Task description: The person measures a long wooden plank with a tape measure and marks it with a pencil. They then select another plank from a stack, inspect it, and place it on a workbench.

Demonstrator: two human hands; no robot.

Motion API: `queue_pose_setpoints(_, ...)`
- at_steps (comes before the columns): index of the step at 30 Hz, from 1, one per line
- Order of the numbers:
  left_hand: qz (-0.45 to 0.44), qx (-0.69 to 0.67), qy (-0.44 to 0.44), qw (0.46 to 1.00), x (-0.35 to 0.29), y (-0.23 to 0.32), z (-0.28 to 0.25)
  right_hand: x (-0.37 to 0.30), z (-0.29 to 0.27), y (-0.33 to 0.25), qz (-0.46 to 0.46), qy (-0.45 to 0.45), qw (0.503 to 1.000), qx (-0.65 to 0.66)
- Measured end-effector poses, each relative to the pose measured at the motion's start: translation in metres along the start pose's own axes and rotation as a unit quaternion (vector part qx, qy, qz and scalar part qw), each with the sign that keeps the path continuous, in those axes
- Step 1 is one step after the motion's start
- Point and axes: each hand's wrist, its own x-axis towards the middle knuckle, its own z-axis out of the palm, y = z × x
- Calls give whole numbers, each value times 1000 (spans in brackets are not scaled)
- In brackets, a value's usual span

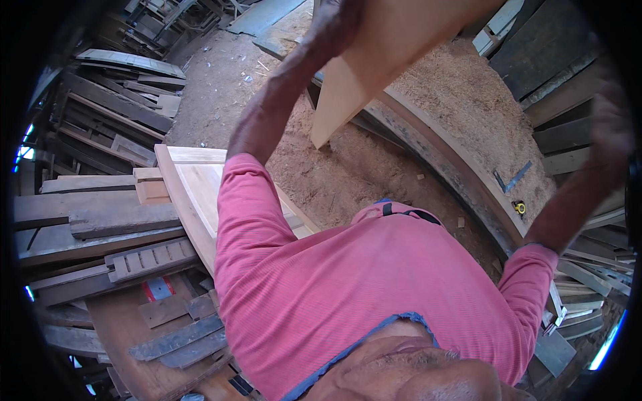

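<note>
A wide, pale wooden board (381, 60) is raised in front of me, its upper end cut off by the top of the picture. My left hand (340, 28) grips it at its left edge; part of the hand is out of view. Off to the far right, my right hand (612, 123) is raised away from the board and smeared by motion, so its fingers cannot be made out. The wooden workbench (461, 157) runs beneath the board. On the sawdust-strewn surface beyond the bench's edge lie a yellow and black tape measure (519, 208) and a try square (515, 178).
A pale panelled door (200, 175) leans at my left. Behind it are stacked planks (127, 217) and a slatted wooden piece (150, 259). More boards (565, 137) stand along the right side. Sawdust covers the ground (301, 167).
</note>
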Motion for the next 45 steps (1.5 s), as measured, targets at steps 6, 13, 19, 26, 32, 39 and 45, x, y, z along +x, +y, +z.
queue_pose_setpoints(6, 17, -205, -46, 978, 42, 97, -78, -220, 159, 36, 389, -278, 873, -92)
queue_pose_setpoints(13, -75, -206, 17, 975, -4, 82, -137, -388, 223, 54, 405, -315, 854, -88)
queue_pose_setpoints(19, -98, -222, 293, 925, -66, 30, -96, -430, 172, 64, 525, -360, 763, -113)
queue_pose_setpoints(26, -216, -288, 334, 871, -142, -49, -73, -462, 93, 26, 572, -418, 698, -105)
queue_pose_setpoints(32, -319, -350, 370, 799, -215, -126, -52, -480, 41, 6, 591, -495, 623, -129)
queue_pose_setpoints(39, -352, -455, 344, 742, -287, -213, -47, -472, 19, 5, 643, -546, 526, -112)
queue_pose_setpoints(45, -422, -394, 422, 699, -347, -274, -55, -485, 6, 11, 674, -514, 530, -25)
